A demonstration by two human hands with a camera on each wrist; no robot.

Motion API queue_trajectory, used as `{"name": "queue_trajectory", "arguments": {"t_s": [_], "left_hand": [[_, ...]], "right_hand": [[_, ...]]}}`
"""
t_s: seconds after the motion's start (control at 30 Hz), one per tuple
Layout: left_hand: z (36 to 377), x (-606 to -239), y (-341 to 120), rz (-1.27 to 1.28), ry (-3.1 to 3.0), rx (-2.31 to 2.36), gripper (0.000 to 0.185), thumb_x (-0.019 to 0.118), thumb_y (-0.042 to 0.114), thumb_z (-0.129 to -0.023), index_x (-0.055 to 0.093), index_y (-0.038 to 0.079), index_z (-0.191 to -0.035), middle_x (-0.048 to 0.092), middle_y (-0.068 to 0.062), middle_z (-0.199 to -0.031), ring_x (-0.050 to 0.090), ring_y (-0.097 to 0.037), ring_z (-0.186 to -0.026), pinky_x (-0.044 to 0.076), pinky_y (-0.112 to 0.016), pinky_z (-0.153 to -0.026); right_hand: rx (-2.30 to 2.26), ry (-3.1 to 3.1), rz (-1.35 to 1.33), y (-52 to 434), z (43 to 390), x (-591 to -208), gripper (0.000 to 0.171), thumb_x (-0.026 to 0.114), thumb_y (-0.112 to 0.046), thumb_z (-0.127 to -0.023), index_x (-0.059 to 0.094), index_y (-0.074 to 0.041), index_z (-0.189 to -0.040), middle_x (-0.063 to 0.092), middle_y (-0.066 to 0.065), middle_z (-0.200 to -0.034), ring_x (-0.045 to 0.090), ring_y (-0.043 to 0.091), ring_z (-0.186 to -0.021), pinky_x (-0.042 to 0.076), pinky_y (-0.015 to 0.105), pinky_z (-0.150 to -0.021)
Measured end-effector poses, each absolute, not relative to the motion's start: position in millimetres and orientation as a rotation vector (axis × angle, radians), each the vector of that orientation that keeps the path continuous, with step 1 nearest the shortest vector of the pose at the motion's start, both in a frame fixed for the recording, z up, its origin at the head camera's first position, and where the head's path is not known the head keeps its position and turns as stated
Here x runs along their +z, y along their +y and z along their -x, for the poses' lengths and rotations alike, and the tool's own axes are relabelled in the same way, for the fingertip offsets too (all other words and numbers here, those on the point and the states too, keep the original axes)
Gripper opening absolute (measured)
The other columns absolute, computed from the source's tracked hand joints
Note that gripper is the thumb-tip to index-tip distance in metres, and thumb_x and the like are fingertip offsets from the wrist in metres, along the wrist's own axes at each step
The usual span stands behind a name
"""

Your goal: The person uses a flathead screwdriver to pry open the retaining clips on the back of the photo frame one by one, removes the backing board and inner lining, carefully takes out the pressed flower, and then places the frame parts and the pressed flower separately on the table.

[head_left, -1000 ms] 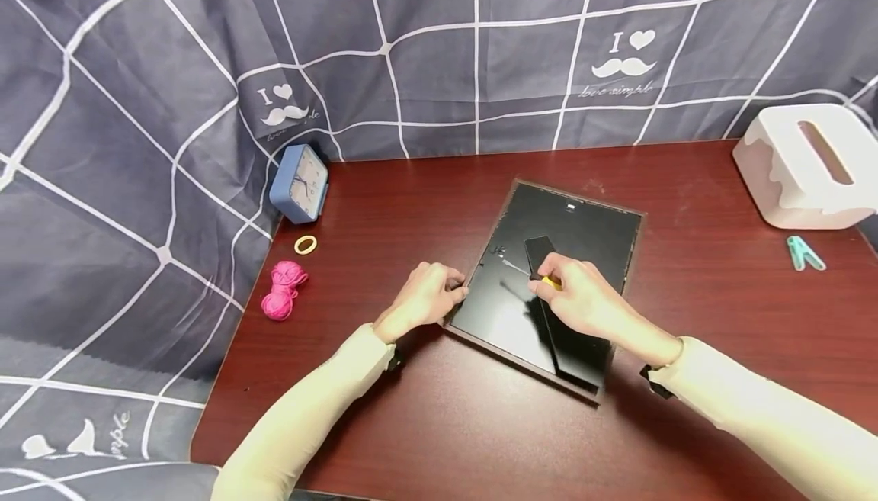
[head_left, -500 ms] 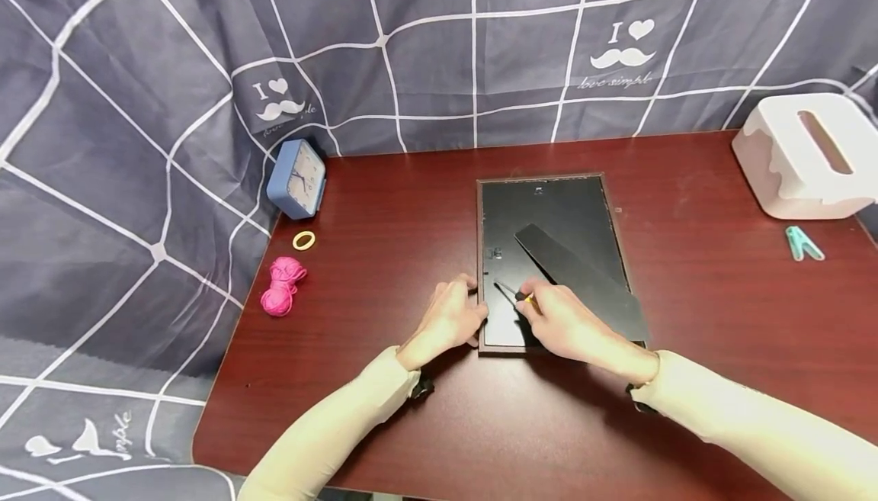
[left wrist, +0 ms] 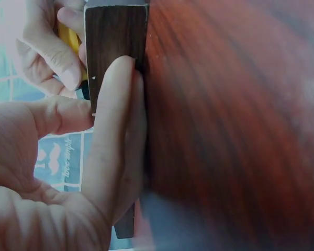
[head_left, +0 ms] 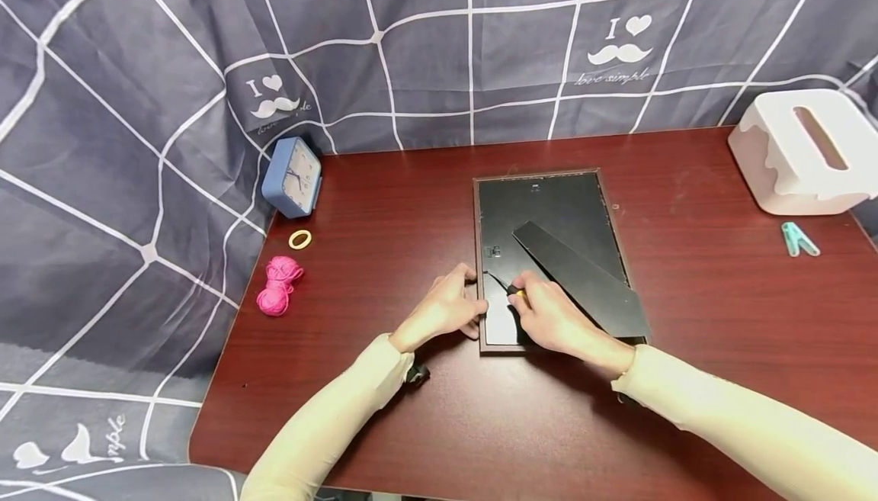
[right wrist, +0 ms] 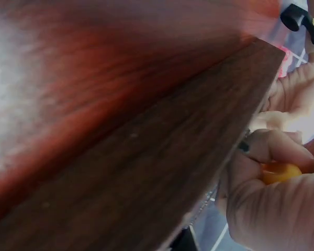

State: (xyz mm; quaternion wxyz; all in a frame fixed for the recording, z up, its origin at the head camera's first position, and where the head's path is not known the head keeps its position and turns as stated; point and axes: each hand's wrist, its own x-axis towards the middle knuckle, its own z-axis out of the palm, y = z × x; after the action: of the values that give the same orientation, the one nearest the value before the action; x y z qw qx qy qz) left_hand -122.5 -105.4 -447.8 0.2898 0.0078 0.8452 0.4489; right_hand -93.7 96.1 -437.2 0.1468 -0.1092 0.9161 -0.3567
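Left hand (head_left: 449, 306) grips the frame's (head_left: 549, 211) near left edge, fingers curled over the rim; in the left wrist view a finger (left wrist: 112, 130) lies flat along the dark wood rim. Right hand (head_left: 549, 318) pinches a screwdriver (head_left: 511, 290) with a yellow handle, thumb and fingers wrapped round it, black shaft pointing left toward the frame's left rim, tip just beside the left hand. The right wrist view shows the yellow handle (right wrist: 280, 171) buried in the closed fingers, frame wood blurred across the picture. The frame lies face down, black backing up, near the table's (head_left: 411, 203) middle, long side running near to far. Its stand (head_left: 579, 280) is swung out, lying slantwise over the backing toward the near right corner of the frame.

Left edge of the table: pink yarn (head_left: 277, 295), then a yellow ring (head_left: 299, 239) behind it, then a blue clock (head_left: 293, 177) at the far left corner. Right edge: green clip (head_left: 796, 239), white tissue box (head_left: 802, 152) at the far right corner. Checked grey cloth (head_left: 439, 43) hangs behind.
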Motion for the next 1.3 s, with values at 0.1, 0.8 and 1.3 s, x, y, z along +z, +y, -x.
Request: {"name": "queue_trajectory", "arguments": {"t_s": [0.1, 0.8, 1.3], "left_hand": [[124, -447, -107, -0.026, 2.236, 1.209, 0.053, 0.071, 0.006, -0.100, 0.050, 0.007, -0.149, 0.075, -0.010, -0.093, 0.080, -0.019, -0.064, 0.069, -0.031, -0.069], [124, -447, -108, -0.021, 2.149, 1.299, 0.052, 0.070, 0.004, -0.099, 0.049, 0.006, -0.146, 0.069, -0.017, -0.101, 0.079, -0.021, -0.064, 0.070, -0.035, -0.064], [125, -449, -110, -0.057, 2.146, 1.291, 0.046, 0.070, 0.005, -0.099, 0.050, 0.008, -0.141, 0.072, -0.015, -0.099, 0.080, -0.022, -0.065, 0.070, -0.035, -0.068]], "right_hand": [[-1.025, 2.649, 0.342, 97, 94, -438, 0.018, 0.057, -0.009, -0.110, 0.060, 0.003, -0.124, 0.070, 0.010, -0.093, 0.060, 0.019, -0.083, 0.052, 0.036, -0.077], [-1.061, 2.651, 0.301, 101, 94, -444, 0.017, 0.055, -0.012, -0.111, 0.062, -0.001, -0.122, 0.067, 0.008, -0.085, 0.059, 0.020, -0.080, 0.048, 0.035, -0.075], [-1.173, 2.691, 0.343, 101, 91, -450, 0.010, 0.058, -0.009, -0.109, 0.064, -0.003, -0.115, 0.060, 0.004, -0.077, 0.051, 0.016, -0.070, 0.041, 0.031, -0.064]]}}
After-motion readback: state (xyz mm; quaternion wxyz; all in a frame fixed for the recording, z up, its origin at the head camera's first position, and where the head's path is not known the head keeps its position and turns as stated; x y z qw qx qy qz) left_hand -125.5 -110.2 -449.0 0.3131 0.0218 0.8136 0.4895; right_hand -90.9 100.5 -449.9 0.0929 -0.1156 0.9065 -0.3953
